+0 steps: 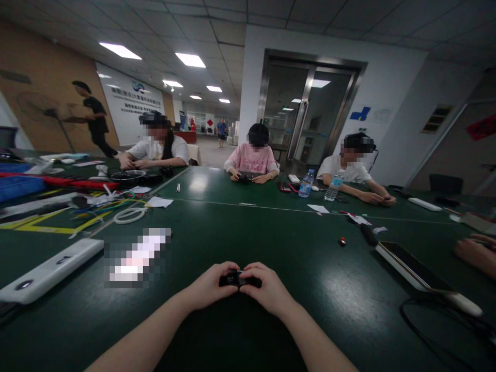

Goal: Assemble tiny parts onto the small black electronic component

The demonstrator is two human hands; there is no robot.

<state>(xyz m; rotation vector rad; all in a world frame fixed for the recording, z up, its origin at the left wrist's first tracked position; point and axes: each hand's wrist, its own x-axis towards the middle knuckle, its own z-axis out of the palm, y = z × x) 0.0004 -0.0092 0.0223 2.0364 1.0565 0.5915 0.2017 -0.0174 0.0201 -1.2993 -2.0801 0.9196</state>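
Near the front middle of the green table (194,232), a small black object (231,278) is held between both hands. My left hand (211,284) grips its left end with thumb and fingers. The fingers of my right hand (267,289) close round its right end. The two hands nearly meet at the middle of the object. Its exact kind is hard to tell, as the fingers cover much of it.
A white device (54,268) and a blurred bright item lie left. A phone (416,266) on a white device, a cable and a small red-black item (342,241) are right. Bottles (306,184), wires and several people are beyond; another person's hand (475,253) is far right.
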